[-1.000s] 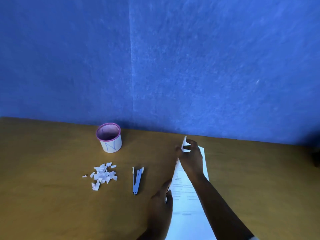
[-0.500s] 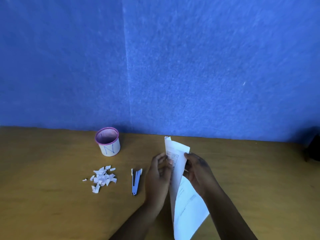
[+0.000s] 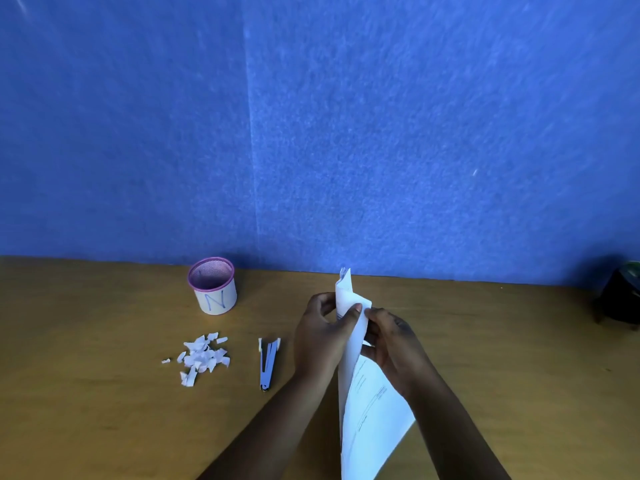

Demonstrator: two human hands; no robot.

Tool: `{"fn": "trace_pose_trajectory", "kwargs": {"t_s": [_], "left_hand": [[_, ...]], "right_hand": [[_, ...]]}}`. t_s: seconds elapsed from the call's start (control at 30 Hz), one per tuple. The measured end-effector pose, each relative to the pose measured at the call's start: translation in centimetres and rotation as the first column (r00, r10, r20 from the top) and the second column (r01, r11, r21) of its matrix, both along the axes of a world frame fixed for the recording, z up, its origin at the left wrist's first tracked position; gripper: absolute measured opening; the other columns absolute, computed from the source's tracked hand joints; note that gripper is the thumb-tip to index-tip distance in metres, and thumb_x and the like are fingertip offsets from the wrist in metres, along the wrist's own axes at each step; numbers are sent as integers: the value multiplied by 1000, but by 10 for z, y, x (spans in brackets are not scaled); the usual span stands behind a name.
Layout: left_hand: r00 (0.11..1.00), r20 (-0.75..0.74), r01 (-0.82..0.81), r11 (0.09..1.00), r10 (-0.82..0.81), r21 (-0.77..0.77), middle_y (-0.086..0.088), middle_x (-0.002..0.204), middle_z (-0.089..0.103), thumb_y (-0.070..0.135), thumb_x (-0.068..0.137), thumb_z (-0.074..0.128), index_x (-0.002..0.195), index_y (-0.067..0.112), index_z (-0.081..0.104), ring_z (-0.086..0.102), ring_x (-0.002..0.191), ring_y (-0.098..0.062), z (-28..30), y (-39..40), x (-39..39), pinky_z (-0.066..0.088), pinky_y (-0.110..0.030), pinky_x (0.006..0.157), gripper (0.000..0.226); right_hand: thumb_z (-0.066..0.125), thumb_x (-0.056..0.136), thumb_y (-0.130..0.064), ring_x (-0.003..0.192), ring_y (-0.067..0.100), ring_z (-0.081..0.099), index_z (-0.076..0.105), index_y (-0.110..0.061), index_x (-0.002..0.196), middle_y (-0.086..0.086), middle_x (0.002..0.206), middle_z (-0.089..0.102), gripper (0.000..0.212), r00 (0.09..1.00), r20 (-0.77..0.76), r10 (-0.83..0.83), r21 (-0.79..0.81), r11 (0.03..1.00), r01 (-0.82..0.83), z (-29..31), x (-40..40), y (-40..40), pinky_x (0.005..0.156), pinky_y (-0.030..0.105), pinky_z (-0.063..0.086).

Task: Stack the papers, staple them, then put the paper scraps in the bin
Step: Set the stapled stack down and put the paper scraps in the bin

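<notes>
— What are the fingers doing?
— Both the left hand point(image 3: 320, 332) and right hand point(image 3: 393, 342) pinch the papers point(image 3: 363, 403), raised edge-up (curling) above the wooden table point(image 3: 104, 410).
— Around them?
— A blue wall point(image 3: 381, 133).

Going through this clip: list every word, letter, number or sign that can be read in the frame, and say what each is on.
"N": handwritten in blue on the white band round the pink-rimmed bin.
Printed lines on the papers held upright by the left hand and the right hand: too small and blurred to read.
Stapler, paper scraps: no readable marks.
</notes>
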State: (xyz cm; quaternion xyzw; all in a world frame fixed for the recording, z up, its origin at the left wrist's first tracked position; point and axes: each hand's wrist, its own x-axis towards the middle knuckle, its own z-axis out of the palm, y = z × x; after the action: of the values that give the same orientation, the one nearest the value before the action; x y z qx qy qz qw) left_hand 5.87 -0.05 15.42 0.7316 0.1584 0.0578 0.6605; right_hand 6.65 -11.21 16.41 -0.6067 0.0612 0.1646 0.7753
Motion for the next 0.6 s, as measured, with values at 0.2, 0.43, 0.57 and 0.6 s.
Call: {"fn": "trace_pose_trajectory", "kwargs": {"t_s": [0.2,0.43,0.57,0.6], "left_hand": [[1000,-12,7,999,-7,-44,10,103,67,30,74,71,100,25,59,63,97,-8,1,0,-2,55,-38,86,29],[999,-21,29,995,-31,-98,5,106,68,24,80,64,97,27,57,65,94,-10,7,1,-4,56,-38,84,19],[999,-19,41,992,-44,-121,7,105,69,32,73,64,88,34,56,65,94,-10,7,1,-5,56,-41,84,17],[999,-19,41,992,-44,-121,8,104,69,35,69,63,86,35,56,65,93,-9,8,1,-5,56,-41,84,19]], "right_hand": [[48,93,-16,81,24,69,70,0,96,19,92,72,27,1000,6,-5,-23,1000,5,1,-2,2,67,30,55],[42,93,-11,81,24,68,70,-2,89,19,91,71,30,1000,-10,6,4,1000,-6,5,-3,4,74,34,53],[42,93,-10,79,23,69,70,-3,87,18,88,72,30,1000,0,10,20,1000,-10,6,-4,3,71,31,55],[42,93,-11,79,23,69,70,-3,87,18,88,72,30,1000,2,12,21,1000,-12,6,-4,3,70,31,55]]}}
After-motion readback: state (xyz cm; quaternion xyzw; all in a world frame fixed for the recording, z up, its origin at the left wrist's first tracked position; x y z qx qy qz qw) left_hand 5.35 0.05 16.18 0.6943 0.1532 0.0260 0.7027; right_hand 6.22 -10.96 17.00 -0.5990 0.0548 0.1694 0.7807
